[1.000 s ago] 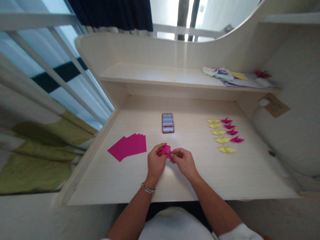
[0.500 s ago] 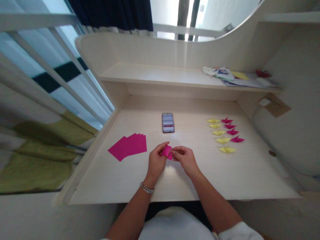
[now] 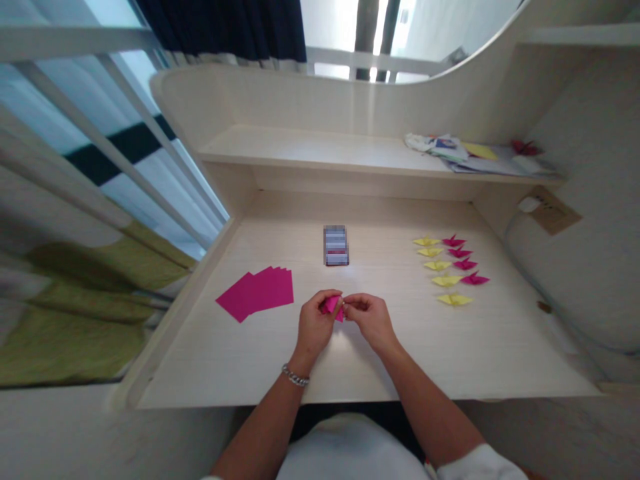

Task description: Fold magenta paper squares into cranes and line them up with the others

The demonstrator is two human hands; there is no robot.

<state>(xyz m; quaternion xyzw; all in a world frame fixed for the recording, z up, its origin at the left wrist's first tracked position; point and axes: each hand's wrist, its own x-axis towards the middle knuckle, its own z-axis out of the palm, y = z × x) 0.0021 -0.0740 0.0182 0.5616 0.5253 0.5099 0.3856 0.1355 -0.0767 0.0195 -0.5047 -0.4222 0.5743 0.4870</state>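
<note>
A small folded piece of pink origami paper point(image 3: 332, 305) is held up between my two hands over the middle of the desk. My left hand point(image 3: 316, 321) is closed on its left side, thumb and fingers covering part of the folds. At its right edge, my right hand point(image 3: 369, 319) pinches the paper between thumb and fingertips. Fanned pink paper sheets point(image 3: 265, 291) lie to the left of my hands. Over to the right stand folded yellow paper cranes point(image 3: 438, 265) in a column, with pink paper cranes point(image 3: 466, 265) beside them.
A phone point(image 3: 336, 245) lies on the desk point(image 3: 390, 227) just beyond my hands. Papers point(image 3: 450, 148) rest on the raised shelf point(image 3: 300, 148) at the back. A cable point(image 3: 525, 267) runs down the right wall from a socket point(image 3: 555, 208). Railings and curtains border the left side.
My left thumb and fingers have shifted on the pink paper and now cover more of it. The paper has turned slightly. My right hand has hardly moved.
</note>
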